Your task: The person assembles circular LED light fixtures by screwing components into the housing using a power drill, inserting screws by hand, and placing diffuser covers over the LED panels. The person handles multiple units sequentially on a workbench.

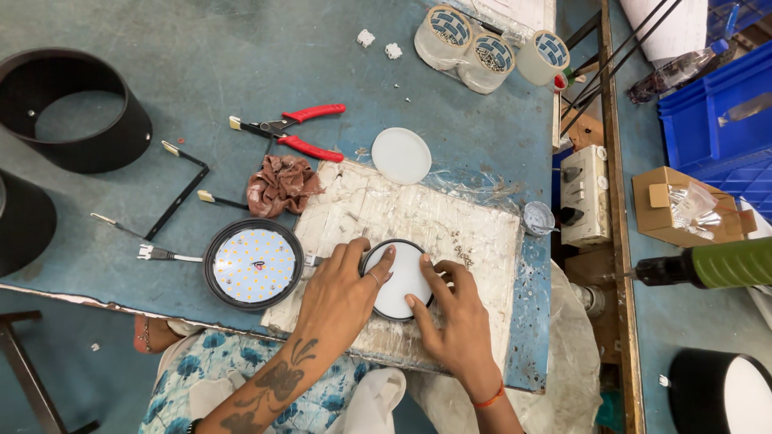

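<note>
White round lamp disc (400, 281) pressed under left hand (342, 293) and right hand (458, 317).

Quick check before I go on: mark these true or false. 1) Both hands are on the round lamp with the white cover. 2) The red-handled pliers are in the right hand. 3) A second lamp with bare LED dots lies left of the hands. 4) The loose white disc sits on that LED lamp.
1) True: left hand and right hand press the white-covered lamp.
2) False: the red-handled pliers lie on the table, untouched.
3) True: the LED lamp is uncovered.
4) False: the white disc lies apart, right of the pliers.
</note>
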